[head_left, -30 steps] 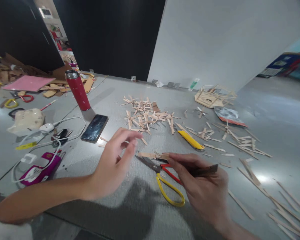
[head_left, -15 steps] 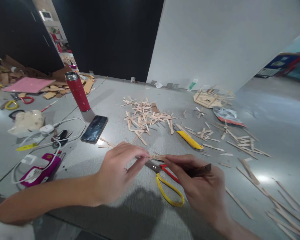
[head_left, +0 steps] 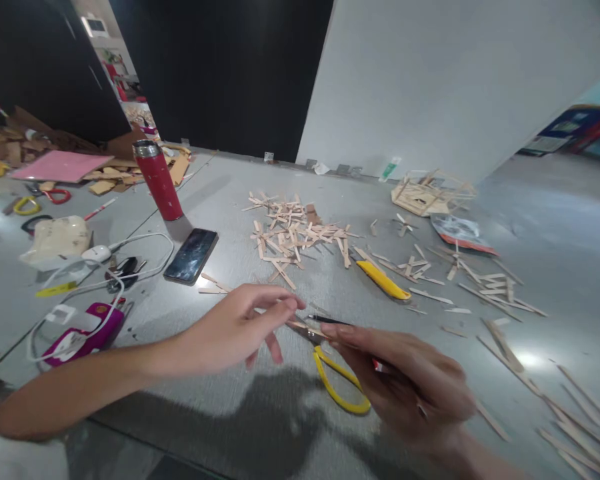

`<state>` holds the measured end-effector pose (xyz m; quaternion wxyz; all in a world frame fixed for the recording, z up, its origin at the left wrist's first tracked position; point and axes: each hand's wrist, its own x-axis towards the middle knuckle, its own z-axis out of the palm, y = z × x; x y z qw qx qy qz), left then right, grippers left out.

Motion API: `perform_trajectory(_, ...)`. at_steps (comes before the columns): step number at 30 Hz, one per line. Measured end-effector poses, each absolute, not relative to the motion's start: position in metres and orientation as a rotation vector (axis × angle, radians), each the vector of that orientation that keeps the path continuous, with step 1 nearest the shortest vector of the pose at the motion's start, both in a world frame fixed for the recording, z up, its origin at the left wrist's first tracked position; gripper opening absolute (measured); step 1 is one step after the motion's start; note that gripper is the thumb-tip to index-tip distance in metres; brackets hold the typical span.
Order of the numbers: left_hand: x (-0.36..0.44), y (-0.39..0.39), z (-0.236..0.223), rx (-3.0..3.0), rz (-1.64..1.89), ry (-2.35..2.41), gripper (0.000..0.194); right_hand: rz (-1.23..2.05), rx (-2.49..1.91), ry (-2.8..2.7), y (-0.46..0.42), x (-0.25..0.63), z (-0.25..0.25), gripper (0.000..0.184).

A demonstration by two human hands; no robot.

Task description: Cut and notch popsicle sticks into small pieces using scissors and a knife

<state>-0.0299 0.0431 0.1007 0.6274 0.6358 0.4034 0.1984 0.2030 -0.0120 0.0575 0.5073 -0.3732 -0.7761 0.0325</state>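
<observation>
My left hand (head_left: pixel 245 327) is at the middle front of the table, its fingers apart and loosely curled, with nothing visible held in it. Its fingertips are close to a short wooden stick (head_left: pixel 305 327). My right hand (head_left: pixel 410 377) is closed on that stick, pinching it between thumb and fingers. A thin black pen-like tool (head_left: pixel 325 319) also sticks out from the right hand toward the left. Beneath both hands lie scissors with a yellow handle loop (head_left: pixel 347 400); their other handle is hidden by the right hand.
A pile of wooden stick pieces (head_left: pixel 295 230) lies mid-table, with a yellow utility knife (head_left: pixel 383 279) to its right. A phone (head_left: pixel 191 256), red bottle (head_left: pixel 157 180), and white cable (head_left: pixel 167 240) are on the left. A stick framework (head_left: pixel 425 193) stands at the back right.
My left fingers have come off the stick and spread apart. My right hand has turned, bringing the black tool's tip into view while keeping the stick.
</observation>
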Motion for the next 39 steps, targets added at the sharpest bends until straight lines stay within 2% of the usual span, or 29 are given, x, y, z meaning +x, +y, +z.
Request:
perform_trajectory(5,-0.033,0.043,0.114,1.442,0.362,0.831,0.03,0.132,-0.924,-1.87,-0.008,0.201,0.061,0.038)
perform_trajectory(10,-0.033,0.035,0.115,1.393,0.483,0.884,0.022,0.495,-1.127,-1.638,-0.006,0.2,0.073,0.034)
perform_trajectory(13,-0.03,0.031,0.114,1.42,0.525,0.937,0.023,0.318,-1.153,-1.656,-0.008,0.2,0.078,0.021)
perform_trajectory(17,-0.025,0.028,0.11,1.416,0.521,0.94,0.022,0.172,-1.114,-1.82,-0.017,0.195,0.076,0.029)
perform_trajectory(26,-0.021,0.027,0.105,1.439,0.47,0.918,0.025,0.182,-1.051,-1.984,-0.016,0.187,0.072,0.018)
perform_trajectory(33,-0.022,0.027,0.101,1.523,0.476,0.92,0.04,0.091,-1.028,-2.094,-0.016,0.186,0.072,0.018)
perform_trajectory(39,-0.022,0.029,0.098,1.47,0.466,0.894,0.041,0.101,-1.016,-2.123,-0.014,0.186,0.069,0.019)
